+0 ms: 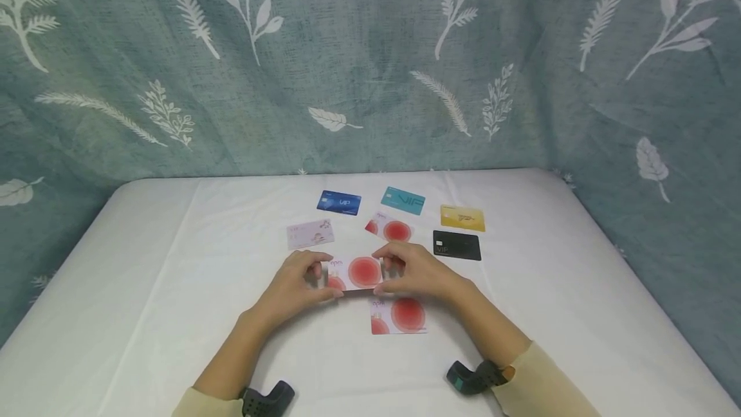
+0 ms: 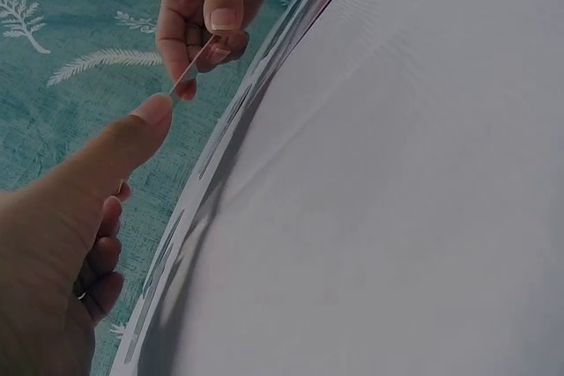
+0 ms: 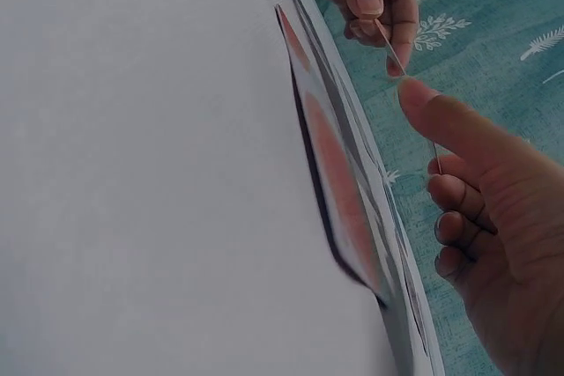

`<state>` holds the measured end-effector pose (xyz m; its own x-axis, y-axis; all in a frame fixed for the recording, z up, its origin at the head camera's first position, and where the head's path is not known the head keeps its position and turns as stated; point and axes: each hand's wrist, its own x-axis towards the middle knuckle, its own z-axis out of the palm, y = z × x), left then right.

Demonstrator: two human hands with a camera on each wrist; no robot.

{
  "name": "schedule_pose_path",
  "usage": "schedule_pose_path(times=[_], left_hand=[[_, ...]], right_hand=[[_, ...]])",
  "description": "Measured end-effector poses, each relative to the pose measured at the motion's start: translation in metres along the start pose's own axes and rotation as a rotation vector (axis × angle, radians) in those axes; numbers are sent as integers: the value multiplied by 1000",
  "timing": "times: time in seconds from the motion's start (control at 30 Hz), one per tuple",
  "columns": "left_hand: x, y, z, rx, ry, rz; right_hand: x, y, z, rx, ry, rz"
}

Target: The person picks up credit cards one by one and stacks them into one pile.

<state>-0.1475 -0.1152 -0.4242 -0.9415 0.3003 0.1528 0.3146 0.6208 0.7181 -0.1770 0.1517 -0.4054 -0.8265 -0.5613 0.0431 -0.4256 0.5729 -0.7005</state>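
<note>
Between both hands is a white card with red circles (image 1: 365, 271), seen face-on in the head view and nearly edge-on in the wrist views. My left hand (image 1: 298, 282) pinches its left side, thumb at the near corner and index finger at the far one. On the opposite side, my right hand (image 1: 419, 270) pinches it the same way. Just nearer to me, a matching red-circle card (image 1: 408, 316) lies on the table, and another red-circle card (image 1: 396, 230) lies just beyond the hands.
On the white table (image 1: 173, 314) lie a pale pink card (image 1: 311, 234), a blue card (image 1: 339, 203), a teal card (image 1: 402, 201), a yellow card (image 1: 462, 218) and a black card (image 1: 457, 245). A green leaf-patterned cloth (image 1: 370, 69) hangs behind the table's far edge.
</note>
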Motion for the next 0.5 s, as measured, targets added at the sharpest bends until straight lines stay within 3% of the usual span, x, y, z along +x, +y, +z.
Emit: schedule_pose_path(times=[0.2,0.5], left_hand=[[-1,4,1,0,-6,10],[-3,13,6,40,-11,113]], right_hand=[[-5,0,-3,-15,-7,-14],[-21,-2,-7,-51,-10,21]])
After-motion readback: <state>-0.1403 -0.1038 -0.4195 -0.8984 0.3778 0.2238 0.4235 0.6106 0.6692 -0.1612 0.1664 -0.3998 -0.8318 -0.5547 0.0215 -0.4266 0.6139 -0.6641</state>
